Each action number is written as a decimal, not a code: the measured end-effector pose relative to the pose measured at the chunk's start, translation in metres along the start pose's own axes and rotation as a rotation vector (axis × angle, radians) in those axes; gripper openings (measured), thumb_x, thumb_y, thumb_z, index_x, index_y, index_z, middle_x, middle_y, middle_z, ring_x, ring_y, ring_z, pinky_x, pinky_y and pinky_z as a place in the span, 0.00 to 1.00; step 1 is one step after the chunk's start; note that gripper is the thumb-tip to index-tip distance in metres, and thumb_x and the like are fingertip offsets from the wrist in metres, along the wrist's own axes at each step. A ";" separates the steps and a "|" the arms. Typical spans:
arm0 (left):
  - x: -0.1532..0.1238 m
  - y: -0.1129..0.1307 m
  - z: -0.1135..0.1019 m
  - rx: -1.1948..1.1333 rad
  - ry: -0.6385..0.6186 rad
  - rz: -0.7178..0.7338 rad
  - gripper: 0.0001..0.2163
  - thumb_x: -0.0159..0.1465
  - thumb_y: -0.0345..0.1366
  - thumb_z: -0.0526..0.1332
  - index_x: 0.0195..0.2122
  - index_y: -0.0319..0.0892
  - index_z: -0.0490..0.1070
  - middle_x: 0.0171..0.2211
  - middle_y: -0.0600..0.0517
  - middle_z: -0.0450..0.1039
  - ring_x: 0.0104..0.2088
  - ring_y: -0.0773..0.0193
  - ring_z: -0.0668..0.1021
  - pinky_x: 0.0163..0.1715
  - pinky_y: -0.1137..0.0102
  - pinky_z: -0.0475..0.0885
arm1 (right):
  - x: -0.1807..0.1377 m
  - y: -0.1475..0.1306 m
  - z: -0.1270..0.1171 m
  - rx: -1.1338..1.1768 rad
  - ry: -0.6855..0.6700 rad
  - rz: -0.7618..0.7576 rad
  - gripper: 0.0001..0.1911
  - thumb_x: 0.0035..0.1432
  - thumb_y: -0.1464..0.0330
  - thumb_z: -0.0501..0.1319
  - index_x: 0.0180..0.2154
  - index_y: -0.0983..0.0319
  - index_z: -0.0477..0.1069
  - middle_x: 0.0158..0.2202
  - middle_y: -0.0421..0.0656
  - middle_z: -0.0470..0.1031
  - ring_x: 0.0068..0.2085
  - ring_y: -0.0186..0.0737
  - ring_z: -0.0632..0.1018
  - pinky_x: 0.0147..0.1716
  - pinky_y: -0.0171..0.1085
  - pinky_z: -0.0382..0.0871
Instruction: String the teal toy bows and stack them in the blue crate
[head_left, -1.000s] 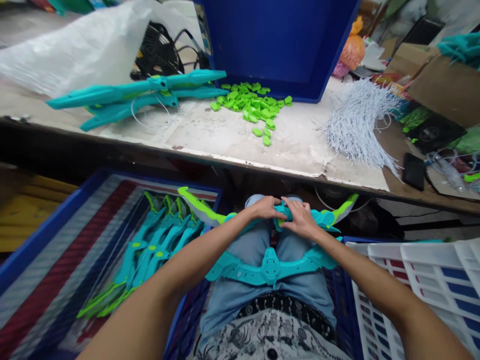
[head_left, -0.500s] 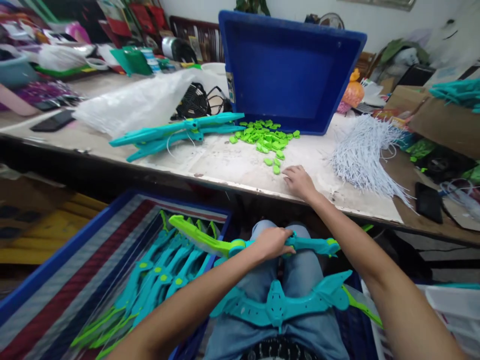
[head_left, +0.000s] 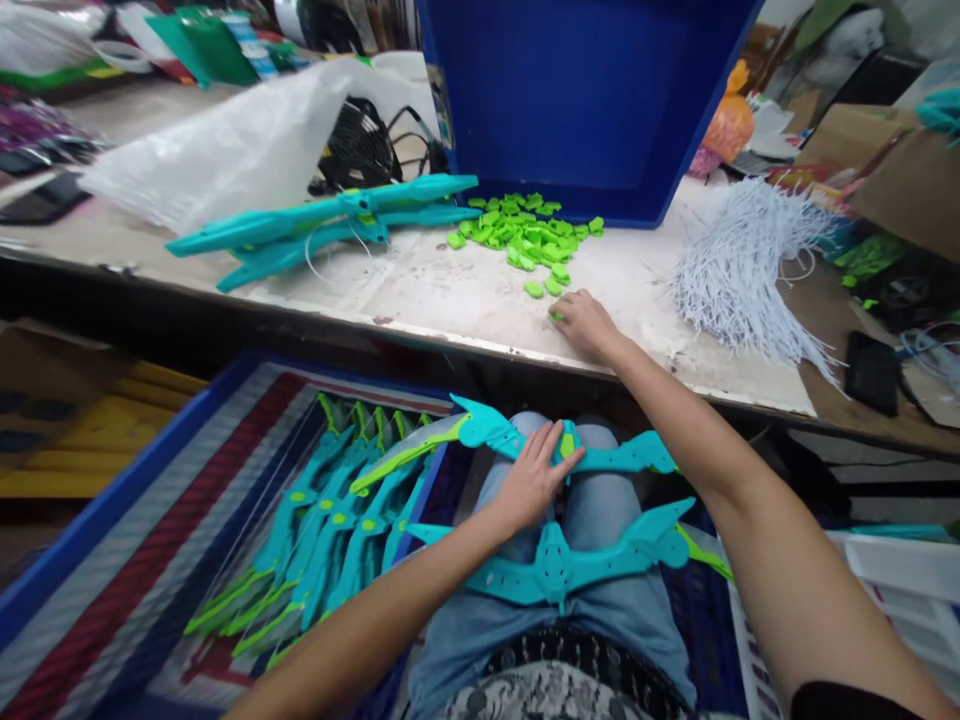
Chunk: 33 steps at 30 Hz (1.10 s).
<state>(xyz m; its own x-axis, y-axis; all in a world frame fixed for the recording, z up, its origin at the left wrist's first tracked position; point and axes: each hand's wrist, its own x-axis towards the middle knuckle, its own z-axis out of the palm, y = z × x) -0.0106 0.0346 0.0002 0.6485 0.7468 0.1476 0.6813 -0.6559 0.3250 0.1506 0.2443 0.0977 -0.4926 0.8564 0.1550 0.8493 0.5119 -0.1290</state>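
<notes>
On the counter [head_left: 450, 295]: right hand [head_left: 589, 322] is pinching one green cap [head_left: 556, 316] near its front edge; loose caps [head_left: 532, 240] are lying there. Below the counter: left hand [head_left: 529, 485] is resting, fingers spread, on a capped bow [head_left: 615, 458]; farther off, second bow [head_left: 517, 580] is lying uncapped (presumably unfinished).

worktable [head_left: 420, 285] — pale, scuffed, stained | light — bright across it, dim beneath | cardboard box [head_left: 911, 200], back right

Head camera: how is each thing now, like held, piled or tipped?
Left hand: spread on the far bow
Right hand: fingertips on a green piece
Far bow: across the lap
Near bow: across the lap
Green pile: scattered loosely
Blue bin: on its side
White strings: loosely heaped
Crate bows: lined up
</notes>
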 end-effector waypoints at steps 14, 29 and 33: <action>-0.052 0.020 0.001 -1.263 -0.654 -0.678 0.23 0.59 0.56 0.56 0.37 0.37 0.71 0.27 0.53 0.71 0.30 0.64 0.72 0.32 0.70 0.67 | -0.306 -0.145 0.041 0.360 -0.009 -0.169 0.11 0.64 0.67 0.55 0.44 0.59 0.74 0.47 0.47 0.77 0.46 0.45 0.73 0.41 0.44 0.69; -0.061 0.023 -0.002 -1.367 -0.594 -0.514 0.25 0.49 0.54 0.67 0.37 0.36 0.70 0.27 0.55 0.68 0.32 0.65 0.69 0.31 0.73 0.64 | -0.305 -0.175 0.060 0.524 0.084 0.122 0.05 0.59 0.70 0.59 0.39 0.60 0.71 0.46 0.48 0.75 0.49 0.46 0.72 0.47 0.47 0.70; -0.063 0.027 0.002 -1.471 -0.544 -0.554 0.24 0.49 0.49 0.68 0.40 0.36 0.71 0.31 0.53 0.72 0.35 0.62 0.72 0.35 0.71 0.66 | -0.306 -0.175 0.063 0.532 0.032 0.248 0.16 0.55 0.69 0.63 0.46 0.61 0.68 0.49 0.51 0.71 0.50 0.48 0.73 0.48 0.48 0.72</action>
<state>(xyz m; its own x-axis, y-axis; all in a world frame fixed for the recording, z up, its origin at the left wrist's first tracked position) -0.0331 -0.0304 -0.0019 0.7030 0.5081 -0.4976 0.1779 0.5518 0.8148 0.1405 -0.1034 0.0116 -0.2780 0.9567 0.0858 0.7228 0.2672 -0.6374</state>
